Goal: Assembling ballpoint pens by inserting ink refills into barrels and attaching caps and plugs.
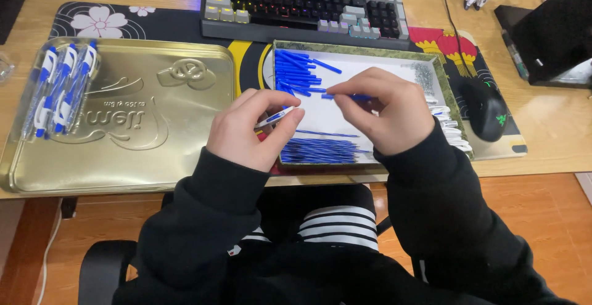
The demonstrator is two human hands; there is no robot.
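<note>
Blue pen barrel [346,96] pinched in right hand [381,116], left hand [250,127] fingers closed around a white pen part [275,117], both over the parts tray [448,89]; finished pens [60,88] sit on the gold tin lid [185,138].

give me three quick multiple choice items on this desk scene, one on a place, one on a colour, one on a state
1. Where do the finished pens lie?
A. on the gold tin lid
B. on the keyboard
C. beside the mouse

2. What colour are the loose tubes in the tray?
A. red
B. blue
C. green

3. What is the right hand doing?
A. resting open
B. pinching a blue part
C. gripping the mouse

Answers:
1. A, they sit at the lid's left end.
2. B, the pile is plainly blue.
3. B, its fingertips close on a thin blue piece.
</note>
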